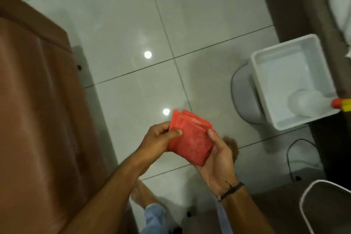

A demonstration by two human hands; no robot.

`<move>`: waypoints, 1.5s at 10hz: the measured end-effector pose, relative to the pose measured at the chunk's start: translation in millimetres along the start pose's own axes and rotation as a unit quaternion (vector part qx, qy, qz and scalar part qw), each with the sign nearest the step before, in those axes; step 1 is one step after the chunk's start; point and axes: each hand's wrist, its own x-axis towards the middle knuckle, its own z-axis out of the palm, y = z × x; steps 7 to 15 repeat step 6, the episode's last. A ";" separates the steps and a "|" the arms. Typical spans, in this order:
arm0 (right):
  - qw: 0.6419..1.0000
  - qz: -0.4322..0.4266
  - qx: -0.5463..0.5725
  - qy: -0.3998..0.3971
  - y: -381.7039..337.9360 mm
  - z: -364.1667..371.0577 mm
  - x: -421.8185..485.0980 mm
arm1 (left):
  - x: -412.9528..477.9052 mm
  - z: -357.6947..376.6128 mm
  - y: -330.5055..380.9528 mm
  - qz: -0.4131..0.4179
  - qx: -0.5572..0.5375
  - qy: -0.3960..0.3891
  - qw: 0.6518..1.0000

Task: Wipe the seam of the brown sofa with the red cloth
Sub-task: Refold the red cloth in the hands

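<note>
Two hands are gripping one folded cloth, and you are standing over glossy tile floor (171, 24). Far left, the brown sofa (38, 100) is filling the edge of view, its leather catching some shine; the seam is running as a crease down the upholstery, well apart from the cloth. Moving right, your left hand (159, 138) is pinching the left edge of the red cloth (191, 138), thumb pressing on top, fingers curling underneath. The cloth is sitting folded in several layers, held in the air above the floor, touching neither sofa nor tile. Your right hand (218, 159) is cupping the cloth's right side from below, thumb clamping its edge; a dark wristband (230, 191) is circling that wrist. Bare feet are showing blurred beneath the hands. Further right, a white square tub (258, 81) is standing with a white bottle (305, 104) lying inside it. Bottom right, a dark cable (290, 157) is looping on the floor.
</note>
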 end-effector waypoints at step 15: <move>0.957 -0.057 -0.008 0.283 -237.4 -144.3 161.2 | 224.4 306.1 190.1 0.160 0.522 -0.003 0.838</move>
